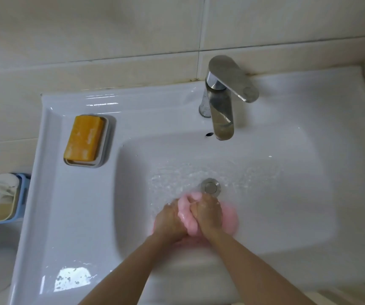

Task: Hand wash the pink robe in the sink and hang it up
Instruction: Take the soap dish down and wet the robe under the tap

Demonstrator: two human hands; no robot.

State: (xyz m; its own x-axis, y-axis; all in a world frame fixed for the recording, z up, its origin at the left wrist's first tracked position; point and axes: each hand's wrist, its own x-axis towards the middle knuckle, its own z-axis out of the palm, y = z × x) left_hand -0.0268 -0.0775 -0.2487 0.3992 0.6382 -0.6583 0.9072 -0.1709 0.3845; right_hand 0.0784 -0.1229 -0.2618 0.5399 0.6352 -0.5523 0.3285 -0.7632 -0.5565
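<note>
two hands [170, 219] [208, 213] clenched on robe [229, 219] | near sink [287, 194] drain [210, 187] | rub folds together, keep it low

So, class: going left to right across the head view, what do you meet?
Blue basket → orange soap on its dish → left hand → right hand, both gripping the pink robe → tap.

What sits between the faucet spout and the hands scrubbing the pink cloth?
In the head view, the metal drain lies between the faucet spout and the pink robe, amid wet basin.
</note>
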